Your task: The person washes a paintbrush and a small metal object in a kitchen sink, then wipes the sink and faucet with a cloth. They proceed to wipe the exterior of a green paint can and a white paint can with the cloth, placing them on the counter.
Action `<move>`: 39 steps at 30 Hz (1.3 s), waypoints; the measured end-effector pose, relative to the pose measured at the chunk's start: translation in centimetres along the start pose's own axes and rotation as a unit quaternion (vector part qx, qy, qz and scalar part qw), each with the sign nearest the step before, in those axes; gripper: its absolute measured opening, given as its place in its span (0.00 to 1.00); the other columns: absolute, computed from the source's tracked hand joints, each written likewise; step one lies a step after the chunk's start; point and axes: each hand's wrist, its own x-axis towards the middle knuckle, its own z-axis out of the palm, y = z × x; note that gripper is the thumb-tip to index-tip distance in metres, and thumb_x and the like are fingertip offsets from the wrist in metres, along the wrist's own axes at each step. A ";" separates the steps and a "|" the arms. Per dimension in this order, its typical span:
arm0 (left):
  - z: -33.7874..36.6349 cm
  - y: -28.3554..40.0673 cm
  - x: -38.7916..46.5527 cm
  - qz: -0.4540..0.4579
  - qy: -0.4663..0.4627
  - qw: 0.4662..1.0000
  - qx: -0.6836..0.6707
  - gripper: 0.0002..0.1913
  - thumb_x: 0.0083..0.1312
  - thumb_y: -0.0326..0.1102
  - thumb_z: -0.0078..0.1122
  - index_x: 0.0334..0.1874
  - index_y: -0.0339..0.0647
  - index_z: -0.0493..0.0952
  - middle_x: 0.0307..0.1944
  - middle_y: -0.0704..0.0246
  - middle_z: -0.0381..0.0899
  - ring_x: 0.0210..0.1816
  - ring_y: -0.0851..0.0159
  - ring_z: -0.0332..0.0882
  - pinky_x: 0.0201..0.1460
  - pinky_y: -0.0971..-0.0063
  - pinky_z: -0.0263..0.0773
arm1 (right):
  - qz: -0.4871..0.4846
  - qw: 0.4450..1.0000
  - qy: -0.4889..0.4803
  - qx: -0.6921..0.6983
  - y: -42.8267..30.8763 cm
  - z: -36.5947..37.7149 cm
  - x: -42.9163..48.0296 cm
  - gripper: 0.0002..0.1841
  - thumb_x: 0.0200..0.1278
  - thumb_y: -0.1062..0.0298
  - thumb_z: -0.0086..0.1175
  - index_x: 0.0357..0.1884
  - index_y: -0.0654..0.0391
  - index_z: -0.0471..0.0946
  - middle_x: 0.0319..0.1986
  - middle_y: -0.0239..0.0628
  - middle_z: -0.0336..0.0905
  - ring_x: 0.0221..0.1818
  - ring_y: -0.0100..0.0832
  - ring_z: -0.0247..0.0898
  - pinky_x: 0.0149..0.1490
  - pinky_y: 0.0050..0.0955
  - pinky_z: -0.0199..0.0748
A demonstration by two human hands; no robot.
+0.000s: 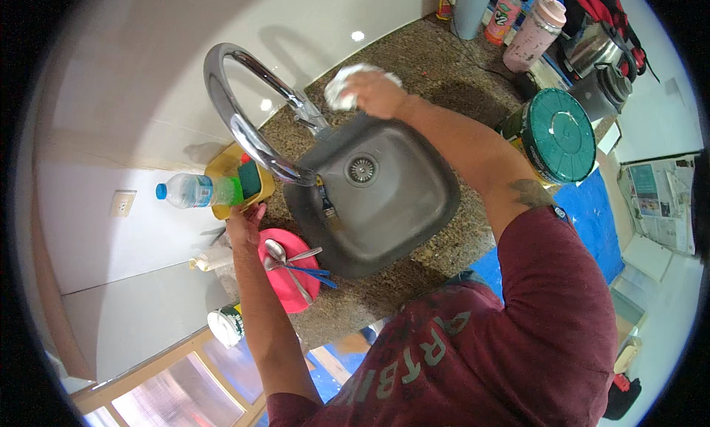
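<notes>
My right hand (378, 95) grips a white cloth (339, 88), slightly blurred, on the granite counter behind the sink. My left hand (244, 224) holds the near end of a yellow plastic container (267, 187). In that container are a green scouring pad (249, 177) and a clear plastic bottle (186, 191) with a blue cap and green liquid. A chrome faucet (238, 116) arches between my hands over the grey sink (399, 205). Inside the sink, a paintbrush (326, 200) lies against the left wall.
Beside my left forearm, a pink plate (280, 291) bears several spoons and other utensils. A green-lidded bucket (563, 135) stands beyond my right arm. Farther back are a pink tumbler (535, 35), a drink bottle (503, 17) and a steel kettle (591, 49). A wall outlet (122, 204) is at left.
</notes>
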 end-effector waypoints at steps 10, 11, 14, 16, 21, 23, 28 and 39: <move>1.1 1.5 -5.7 0.029 0.049 0.996 0.062 0.29 0.79 0.51 0.53 0.75 0.45 0.63 0.48 0.53 0.83 0.32 0.63 0.79 0.32 0.73 0.75 | 0.279 0.944 0.023 -0.174 -0.1 -1.7 -1.2 0.27 0.76 0.54 0.45 0.73 0.49 0.71 0.72 0.55 0.65 0.75 0.58 0.59 0.76 0.62 0.54; 0.5 2.2 -7.1 0.055 0.055 0.993 0.091 0.28 0.79 0.50 0.53 0.75 0.43 0.65 0.47 0.55 0.84 0.28 0.67 0.77 0.27 0.77 0.71 | 0.225 0.964 0.014 -0.139 -1.6 -0.7 -1.1 0.27 0.76 0.54 0.44 0.73 0.50 0.71 0.73 0.55 0.65 0.76 0.58 0.59 0.76 0.61 0.55; 1.7 3.4 -13.1 0.138 0.100 0.969 0.178 0.27 0.79 0.48 0.54 0.74 0.40 0.68 0.43 0.59 0.84 0.24 0.74 0.73 0.23 0.80 0.66 | 0.337 0.920 -0.051 -0.192 2.5 -2.5 -3.2 0.27 0.77 0.54 0.42 0.74 0.45 0.70 0.75 0.54 0.62 0.78 0.59 0.56 0.77 0.63 0.52; -0.7 3.5 -15.9 0.154 0.123 0.952 0.234 0.27 0.79 0.46 0.55 0.74 0.38 0.68 0.41 0.61 0.84 0.24 0.75 0.73 0.23 0.81 0.65 | 0.427 0.864 0.101 -0.246 5.1 -3.0 -8.4 0.27 0.75 0.52 0.45 0.73 0.45 0.71 0.76 0.53 0.59 0.79 0.57 0.52 0.78 0.61 0.51; -9.0 -0.7 -19.5 0.161 0.188 0.909 0.336 0.23 0.79 0.44 0.53 0.67 0.36 0.76 0.41 0.65 0.84 0.28 0.75 0.72 0.27 0.79 0.67 | 0.336 0.920 0.117 -0.166 -1.9 -5.3 -18.4 0.23 0.69 0.60 0.54 0.66 0.48 0.75 0.72 0.52 0.64 0.75 0.61 0.56 0.73 0.62 0.57; -10.7 -2.7 -20.2 0.163 0.197 0.891 0.374 0.24 0.78 0.48 0.53 0.65 0.35 0.78 0.41 0.66 0.84 0.29 0.75 0.72 0.29 0.79 0.68 | 0.313 0.941 0.096 -0.087 -6.1 -5.7 -21.6 0.22 0.69 0.63 0.54 0.65 0.49 0.75 0.72 0.52 0.65 0.74 0.61 0.58 0.73 0.61 0.58; -12.2 -4.2 -22.7 0.031 0.111 0.959 0.259 0.27 0.79 0.55 0.52 0.63 0.36 0.73 0.42 0.64 0.82 0.30 0.69 0.81 0.22 0.79 0.72 | 0.333 0.940 0.008 -0.069 -20.4 -11.1 -31.9 0.24 0.72 0.68 0.54 0.69 0.49 0.72 0.76 0.53 0.60 0.77 0.62 0.55 0.78 0.56 0.55; -12.9 -6.7 -22.0 -0.018 -0.014 0.995 0.100 0.30 0.79 0.54 0.52 0.69 0.34 0.66 0.56 0.55 0.82 0.47 0.55 0.87 0.41 0.65 0.87 | 0.303 0.949 0.049 -0.064 -37.1 0.6 -26.9 0.32 0.65 0.71 0.54 0.73 0.54 0.68 0.77 0.60 0.56 0.82 0.60 0.45 0.82 0.64 0.39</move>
